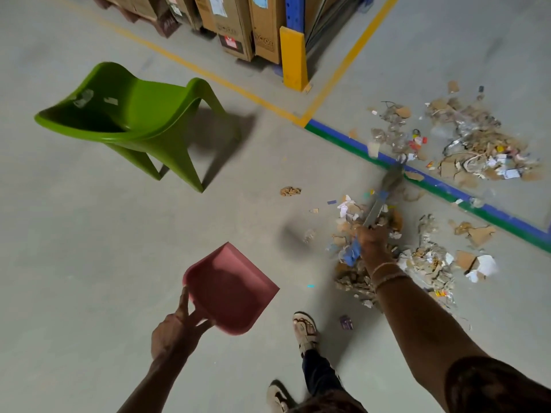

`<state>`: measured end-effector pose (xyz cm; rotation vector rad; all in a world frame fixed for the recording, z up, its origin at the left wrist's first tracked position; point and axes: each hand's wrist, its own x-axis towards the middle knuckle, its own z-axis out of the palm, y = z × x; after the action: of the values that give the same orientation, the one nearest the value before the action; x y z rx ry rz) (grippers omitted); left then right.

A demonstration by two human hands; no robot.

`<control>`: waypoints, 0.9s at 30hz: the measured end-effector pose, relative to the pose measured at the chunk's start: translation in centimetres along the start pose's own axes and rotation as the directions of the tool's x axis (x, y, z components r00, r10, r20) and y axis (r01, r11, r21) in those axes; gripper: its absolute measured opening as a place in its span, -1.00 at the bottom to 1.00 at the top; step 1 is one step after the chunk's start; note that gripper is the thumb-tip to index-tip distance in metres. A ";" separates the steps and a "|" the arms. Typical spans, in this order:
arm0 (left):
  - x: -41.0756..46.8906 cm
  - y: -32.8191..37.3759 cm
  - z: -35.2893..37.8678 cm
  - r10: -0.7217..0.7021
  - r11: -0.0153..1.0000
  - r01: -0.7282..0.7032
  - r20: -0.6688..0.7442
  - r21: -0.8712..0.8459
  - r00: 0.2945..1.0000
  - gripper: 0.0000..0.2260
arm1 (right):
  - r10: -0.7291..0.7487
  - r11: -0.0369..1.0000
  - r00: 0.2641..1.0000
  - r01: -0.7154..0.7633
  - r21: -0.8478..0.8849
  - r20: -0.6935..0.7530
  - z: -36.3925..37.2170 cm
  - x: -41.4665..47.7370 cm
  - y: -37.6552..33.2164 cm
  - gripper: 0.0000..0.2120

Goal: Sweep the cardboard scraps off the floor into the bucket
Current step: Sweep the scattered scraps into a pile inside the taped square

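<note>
My left hand (176, 332) grips the handle of a pink dustpan (231, 289), held above the floor with its open mouth facing up and right. My right hand (372, 236) holds a broom (384, 189) by its blue-wrapped handle, and the blurred brush end reaches toward the blue-green floor line. Under and around that hand lies a heap of cardboard scraps (423, 260) mixed with paper bits. A second, wider spread of scraps (474, 144) lies beyond the line. No bucket is in view.
A green plastic chair (131, 120) stands at the left. Stacked cardboard boxes (238, 25) and a yellow-guarded blue rack post (293, 58) fill the top. Yellow floor lines meet the blue-green line (447, 192). My sandalled feet (305, 329) are at the bottom.
</note>
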<state>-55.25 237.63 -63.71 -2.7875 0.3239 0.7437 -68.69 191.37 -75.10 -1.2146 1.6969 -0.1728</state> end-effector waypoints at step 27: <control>-4.8 1.3 1.9 0.054 0.991 -0.067 -0.110 -0.119 0.992 -0.03 | -0.051 0.922 0.895 0.213 -0.323 0.442 -6.1 -6.5 9.4 -0.98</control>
<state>-60.50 237.68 -63.07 -2.9524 0.3965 0.6498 -79.38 198.51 -73.65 -1.5175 1.2879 0.3250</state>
